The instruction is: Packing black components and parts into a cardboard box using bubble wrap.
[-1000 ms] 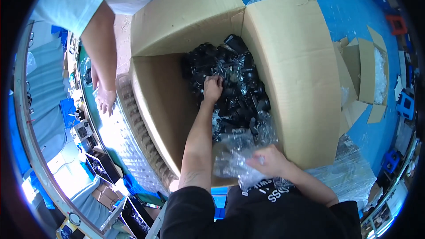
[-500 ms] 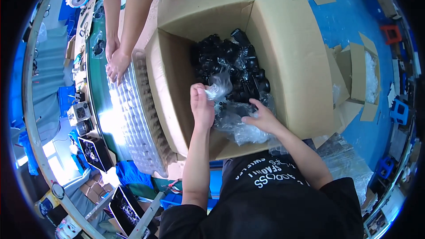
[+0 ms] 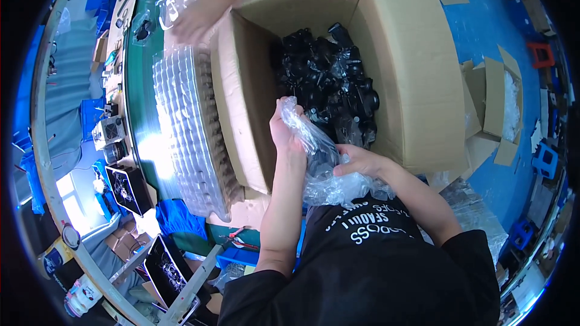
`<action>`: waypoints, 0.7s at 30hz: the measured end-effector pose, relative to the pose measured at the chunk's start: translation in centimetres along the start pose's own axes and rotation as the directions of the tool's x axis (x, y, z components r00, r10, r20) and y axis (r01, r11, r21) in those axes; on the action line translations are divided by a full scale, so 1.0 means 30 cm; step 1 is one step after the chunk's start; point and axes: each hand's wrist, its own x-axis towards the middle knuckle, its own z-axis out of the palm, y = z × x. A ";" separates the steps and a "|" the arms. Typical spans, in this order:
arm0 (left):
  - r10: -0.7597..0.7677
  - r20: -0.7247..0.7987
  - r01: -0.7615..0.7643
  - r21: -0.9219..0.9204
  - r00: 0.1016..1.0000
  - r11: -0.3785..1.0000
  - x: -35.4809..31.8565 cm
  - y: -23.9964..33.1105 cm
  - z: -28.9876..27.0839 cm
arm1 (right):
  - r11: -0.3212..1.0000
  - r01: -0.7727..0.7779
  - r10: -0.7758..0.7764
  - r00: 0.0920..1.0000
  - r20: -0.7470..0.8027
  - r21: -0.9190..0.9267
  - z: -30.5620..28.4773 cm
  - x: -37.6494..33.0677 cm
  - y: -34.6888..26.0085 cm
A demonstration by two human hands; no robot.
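A large open cardboard box (image 3: 417, 84) stands in front of me, filled with several small black parts in clear wrappers (image 3: 329, 78). My left hand (image 3: 283, 128) grips the top of a clear plastic bag (image 3: 326, 169) at the box's near edge. My right hand (image 3: 356, 162) holds the same bag lower down, close to my chest. A dark part shows through the plastic between my hands.
A tall stack of clear plastic trays (image 3: 187, 127) leans against the box's left wall on a green bench. Another person's hands (image 3: 196, 9) hold a clear tray at the top left. Smaller cardboard boxes (image 3: 492, 108) sit on the blue floor to the right.
My left hand has come out of the box holding the bag and both hands have drawn it toward me. The other person's hands moved up and now lift a clear tray.
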 end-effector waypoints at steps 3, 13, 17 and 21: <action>0.084 -0.226 -0.054 0.139 0.971 0.989 0.002 -0.012 -0.025 | 0.995 -0.008 0.004 0.999 -0.043 -0.099 0.004 0.007 0.018; -0.009 -0.635 0.539 0.649 0.773 0.536 -0.210 -0.164 -0.119 | 0.860 -0.213 -0.018 0.895 -0.446 -0.463 -0.061 -0.010 0.050; -0.270 -0.740 0.689 0.339 0.616 0.641 -0.166 -0.155 -0.143 | 0.741 -0.221 -0.108 0.893 -0.437 -0.635 -0.058 -0.020 0.030; -0.291 -0.753 0.701 0.300 0.591 0.647 -0.081 -0.139 -0.201 | 0.634 -0.235 -0.136 0.904 -0.405 -0.737 -0.022 -0.060 -0.020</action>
